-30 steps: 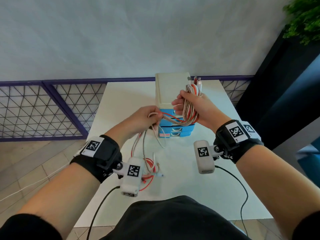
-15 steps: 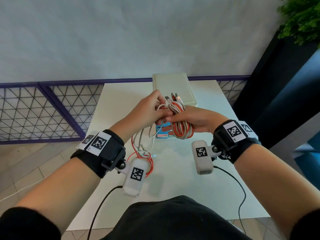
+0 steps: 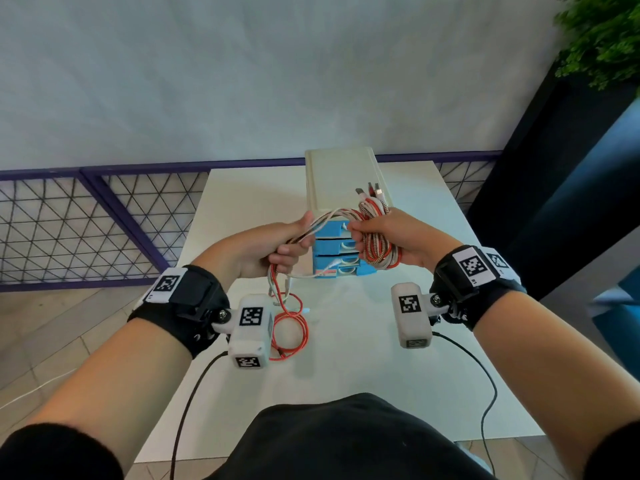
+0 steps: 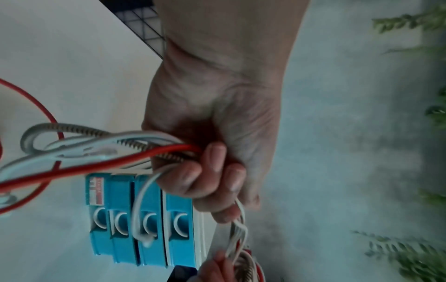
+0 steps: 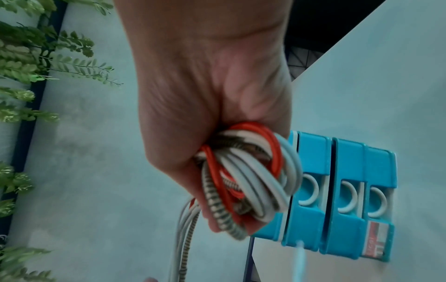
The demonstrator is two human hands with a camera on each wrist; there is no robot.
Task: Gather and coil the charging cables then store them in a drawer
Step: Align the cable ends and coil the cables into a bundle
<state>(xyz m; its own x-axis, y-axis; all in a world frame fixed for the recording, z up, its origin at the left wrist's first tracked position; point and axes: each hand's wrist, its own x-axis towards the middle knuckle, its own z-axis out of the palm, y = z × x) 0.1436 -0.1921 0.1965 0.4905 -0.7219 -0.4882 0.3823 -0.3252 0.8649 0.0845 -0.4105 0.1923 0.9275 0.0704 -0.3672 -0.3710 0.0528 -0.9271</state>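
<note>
My right hand [image 3: 384, 237] grips a coil of red, white and braided charging cables [image 3: 377, 247], their plug ends [image 3: 370, 192] sticking up above my fist. In the right wrist view the cable coil [image 5: 243, 177] fills my curled fingers. The loose strands [image 3: 329, 218] run left across to my left hand [image 3: 277, 247], which grips them; the left wrist view shows my left hand [image 4: 207, 171] curled round the red and white strands [image 4: 120, 152]. The slack tails [image 3: 291, 323] hang down onto the white table [image 3: 363, 375]. Behind my hands stands the small drawer unit [image 3: 339, 181] with blue drawers [image 3: 332, 251], all pushed in.
A purple-framed mesh railing [image 3: 86, 223] runs along the table's far and left sides. A dark panel [image 3: 554, 168] and a green plant [image 3: 602, 36] stand at the right. Black wrist-camera leads [image 3: 485, 375] trail over the near table edge.
My hands were together at the coil half a second ago; now they have drawn apart, my left hand pulling the loose strands to the left while my right keeps the coil upright.
</note>
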